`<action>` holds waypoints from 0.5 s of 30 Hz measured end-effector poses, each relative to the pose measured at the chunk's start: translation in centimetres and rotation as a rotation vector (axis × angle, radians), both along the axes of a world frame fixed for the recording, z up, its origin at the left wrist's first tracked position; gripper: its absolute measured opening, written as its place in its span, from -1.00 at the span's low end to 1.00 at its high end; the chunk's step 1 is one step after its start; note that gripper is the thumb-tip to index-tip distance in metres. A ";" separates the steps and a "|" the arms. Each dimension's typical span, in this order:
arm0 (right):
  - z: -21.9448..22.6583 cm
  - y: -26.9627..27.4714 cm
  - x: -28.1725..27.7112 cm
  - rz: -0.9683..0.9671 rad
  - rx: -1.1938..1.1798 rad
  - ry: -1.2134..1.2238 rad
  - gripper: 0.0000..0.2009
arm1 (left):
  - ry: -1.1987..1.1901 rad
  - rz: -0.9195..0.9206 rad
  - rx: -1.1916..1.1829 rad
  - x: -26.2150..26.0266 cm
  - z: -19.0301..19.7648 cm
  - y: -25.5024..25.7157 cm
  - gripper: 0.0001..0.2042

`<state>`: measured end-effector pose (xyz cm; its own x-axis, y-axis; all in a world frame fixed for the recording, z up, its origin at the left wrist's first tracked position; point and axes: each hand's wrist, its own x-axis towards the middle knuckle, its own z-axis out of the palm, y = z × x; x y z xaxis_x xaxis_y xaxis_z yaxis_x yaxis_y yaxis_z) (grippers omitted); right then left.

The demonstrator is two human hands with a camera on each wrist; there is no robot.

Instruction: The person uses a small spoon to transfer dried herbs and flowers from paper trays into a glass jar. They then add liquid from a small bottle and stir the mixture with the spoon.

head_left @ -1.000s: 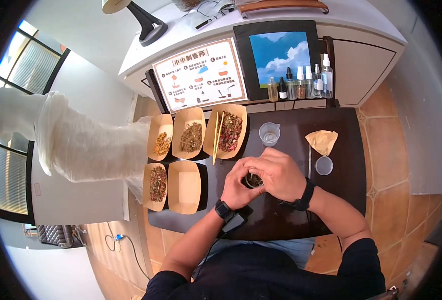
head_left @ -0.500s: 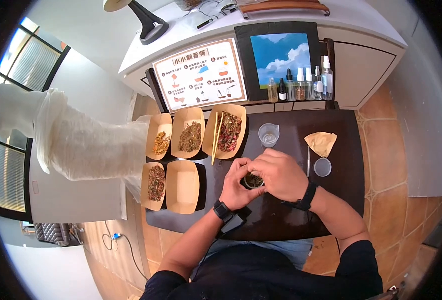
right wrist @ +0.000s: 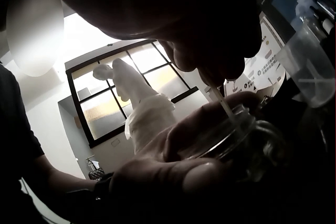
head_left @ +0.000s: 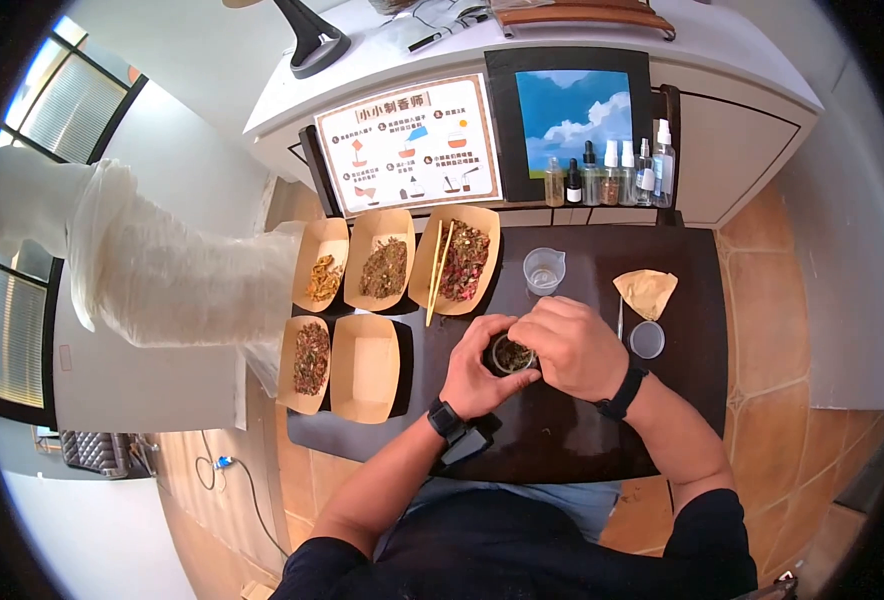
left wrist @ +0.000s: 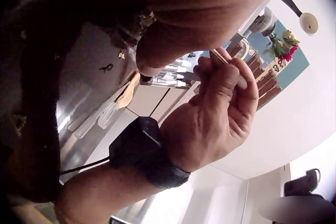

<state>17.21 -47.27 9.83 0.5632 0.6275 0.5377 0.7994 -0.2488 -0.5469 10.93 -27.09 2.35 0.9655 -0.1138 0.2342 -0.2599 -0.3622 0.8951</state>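
Observation:
In the head view my left hand (head_left: 472, 375) grips a small clear glass jar (right wrist: 223, 142) around its side, thumb near me and fingers on the far side. Dried brown-green plant bits (head_left: 512, 354) show inside its open mouth. My right hand (head_left: 577, 352) pinches a thin pale stick (right wrist: 222, 102), whose lower end goes into the jar in the right wrist view. Its upper end (left wrist: 219, 56) pokes out between the curled fingers in the left wrist view. Just beyond the hands stands a clear plastic measuring cup (head_left: 543, 271).
Paper trays of dried flowers and herbs (head_left: 384, 268) stand at the left, with chopsticks (head_left: 440, 272) across one and an empty tray (head_left: 364, 370) nearer. On the right lie a brown paper piece (head_left: 646, 293), a thin metal tool (head_left: 620, 316) and a round clear lid (head_left: 647, 339). Bottles (head_left: 610, 174) line the back.
My right hand has shifted slightly right off the jar's mouth, so more of the plant bits shows. The left hand keeps its grip. The head view has tilted a little.

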 end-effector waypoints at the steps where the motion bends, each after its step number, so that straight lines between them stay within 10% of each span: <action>1: 0.0 -0.1 0.0 0.005 -0.003 -0.002 -0.77 | -0.002 0.005 -0.003 -0.1 -0.1 0.0 -0.30; 15: -1.2 0.7 -0.4 -0.019 0.058 0.215 -0.86 | 0.056 0.022 -0.041 0.0 -0.7 0.0 -0.38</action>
<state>16.84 -46.59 8.59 0.6801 0.5871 0.4390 0.6584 -0.2258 -0.7180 10.89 -27.09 1.66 0.9793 -0.0837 0.1841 -0.2016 -0.3300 0.9222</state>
